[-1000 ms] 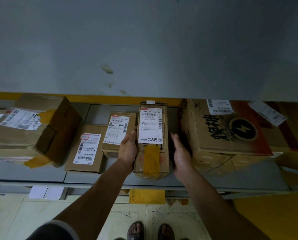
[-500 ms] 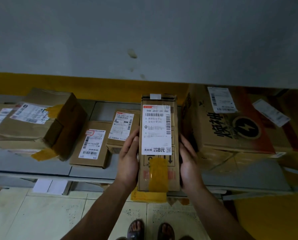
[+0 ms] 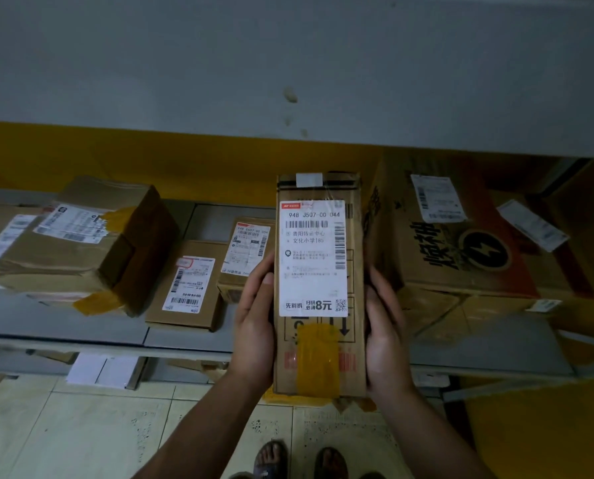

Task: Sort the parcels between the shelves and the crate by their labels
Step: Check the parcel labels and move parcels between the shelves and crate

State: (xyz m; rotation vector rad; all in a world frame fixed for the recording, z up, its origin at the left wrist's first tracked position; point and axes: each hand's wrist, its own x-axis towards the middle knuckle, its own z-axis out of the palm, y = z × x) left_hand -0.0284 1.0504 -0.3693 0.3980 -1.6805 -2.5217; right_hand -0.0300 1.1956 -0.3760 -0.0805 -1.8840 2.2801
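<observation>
1. Before the shelf (image 3: 185, 335), a tall parcel (image 3: 318, 357) is held upright, label (image 3: 312, 259) facing the camera, clear of the shelf.
2. Its left edge is clasped by the left hand (image 3: 256, 326); fingers pressed together.
3. Its right edge is clasped by the right hand (image 3: 385, 331); fingers likewise together.
4. Other boxes (image 3: 185, 288) lie on the shelf behind.

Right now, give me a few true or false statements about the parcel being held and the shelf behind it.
1. Both hands, left hand and right hand, grip the tall narrow parcel by its long sides. True.
2. The parcel's shipping label faces away from the camera. False: it faces the camera.
3. Yellow tape covers the parcel's lower end. True.
4. The box with a lightning-bolt logo sits left of the held parcel. False: it sits right.
</observation>
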